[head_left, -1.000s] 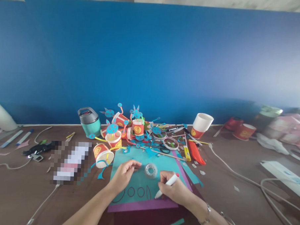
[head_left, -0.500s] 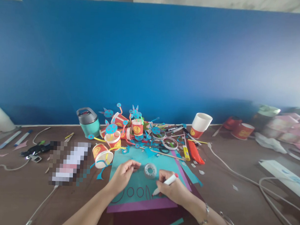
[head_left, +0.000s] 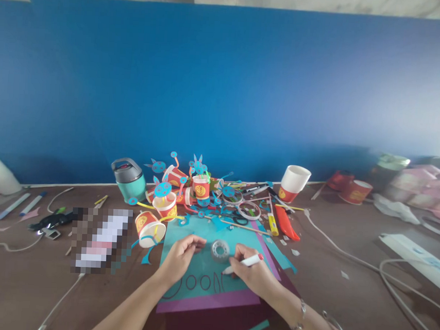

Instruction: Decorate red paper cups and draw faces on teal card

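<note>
A teal sheet (head_left: 202,232) lies on a purple sheet (head_left: 214,302), with dark outlined letters along its lower part. My right hand (head_left: 250,271) is closed round a white marker (head_left: 250,260) with a red end, its tip at the upper end of the last letter stroke. My left hand (head_left: 183,256) rests on the sheet's left side, its fingers slightly curled and apart, holding nothing. Between the two hands lies a clear tape roll (head_left: 220,250).
Behind the sheet are decorated paper cups (head_left: 166,205), scissors, pens and scraps. A teal flask (head_left: 130,183) stands left of them, a white cup (head_left: 294,183) right. A yellow cutter (head_left: 273,224), white cable and power strip (head_left: 416,256) lie rightward.
My right hand has moved the marker slightly up and left, and another stroke now shows in the last letter. My left hand has stayed in place.
</note>
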Motion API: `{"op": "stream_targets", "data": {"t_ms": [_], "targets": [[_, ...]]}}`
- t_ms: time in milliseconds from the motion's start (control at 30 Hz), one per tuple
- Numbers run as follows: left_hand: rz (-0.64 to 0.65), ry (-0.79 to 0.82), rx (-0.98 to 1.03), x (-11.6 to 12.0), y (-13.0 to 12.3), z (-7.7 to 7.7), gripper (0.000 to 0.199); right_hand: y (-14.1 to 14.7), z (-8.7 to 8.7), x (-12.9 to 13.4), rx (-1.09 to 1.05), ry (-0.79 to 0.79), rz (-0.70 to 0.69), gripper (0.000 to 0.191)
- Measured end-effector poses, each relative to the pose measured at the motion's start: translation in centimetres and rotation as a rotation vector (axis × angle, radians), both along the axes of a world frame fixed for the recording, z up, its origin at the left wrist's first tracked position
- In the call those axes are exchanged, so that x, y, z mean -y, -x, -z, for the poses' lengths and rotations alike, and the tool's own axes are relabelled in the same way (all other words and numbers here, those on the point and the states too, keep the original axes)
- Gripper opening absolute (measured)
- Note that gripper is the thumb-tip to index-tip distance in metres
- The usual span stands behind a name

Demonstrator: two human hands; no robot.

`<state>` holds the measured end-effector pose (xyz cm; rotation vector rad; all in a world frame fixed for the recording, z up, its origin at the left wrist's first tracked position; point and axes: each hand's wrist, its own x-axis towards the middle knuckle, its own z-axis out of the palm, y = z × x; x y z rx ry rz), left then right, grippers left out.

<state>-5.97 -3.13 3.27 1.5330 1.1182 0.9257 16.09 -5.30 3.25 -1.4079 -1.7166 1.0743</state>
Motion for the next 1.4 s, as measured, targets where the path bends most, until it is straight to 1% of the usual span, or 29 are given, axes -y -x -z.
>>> {"op": "stream_targets", "data": {"t_ms": [200,300,533,767,967,1133,1400], "targets": [[-0.005,0.009,0.005,0.1,0.0,-0.2,0.026,0.1,-0.6,0.2,-0.01,-0.049,-0.022,0.026],[-0.008,0.013,0.017,0.1,0.0,-0.2,0.026,0.1,-0.4,0.2,0.006,-0.059,-0.012,0.028],[-0.011,0.007,0.02,0.1,0.0,-0.1,0.026,0.0,-0.1,-0.1,0.033,-0.012,-0.002,0.026],[-0.012,0.015,0.017,0.1,0.0,-0.3,0.025,-0.1,0.4,-0.3,0.072,-0.032,0.022,0.024],[-0.008,0.02,0.02,0.1,0.0,-0.2,0.026,-0.2,0.7,-0.4,0.06,-0.005,0.023,0.022],[-0.007,0.022,0.026,0.1,0.0,-0.1,0.026,-0.2,0.4,-0.3,0.046,0.036,0.03,0.021],[-0.005,0.027,0.037,0.0,0.1,0.2,0.025,-0.2,-0.6,0.0,0.052,0.064,-0.001,0.016]]}}
